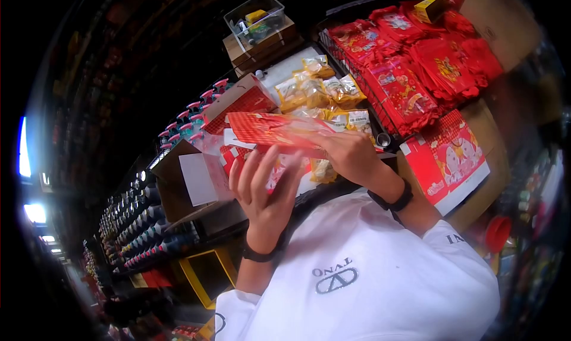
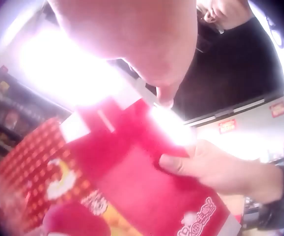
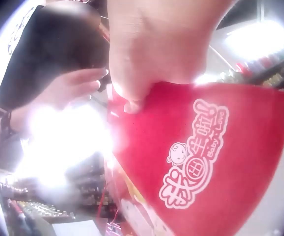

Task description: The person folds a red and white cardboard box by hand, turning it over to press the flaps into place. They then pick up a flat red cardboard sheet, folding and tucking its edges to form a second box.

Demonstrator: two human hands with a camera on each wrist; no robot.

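A red printed carton (image 1: 262, 128) with a checked pattern is held above the table in the head view. My right hand (image 1: 352, 156) grips its right end; in the left wrist view that hand (image 2: 210, 169) has its thumb across the red panel (image 2: 137, 169). White lettering shows on the carton (image 3: 250, 147) in the right wrist view, below my right hand (image 3: 151, 54). My left hand (image 1: 262, 186) is raised just below the carton with fingers extended and spread. The right wrist view shows that hand (image 3: 73, 86) apart from the carton, at the left.
Yellow-and-clear packets (image 1: 303, 92) lie behind the hands. A wire basket (image 1: 380, 106) of red pouches (image 1: 443, 61) stands at the right, with another printed carton (image 1: 446, 162) below. An open cardboard box (image 1: 172, 186) and rows of bottles (image 1: 140, 222) are at the left.
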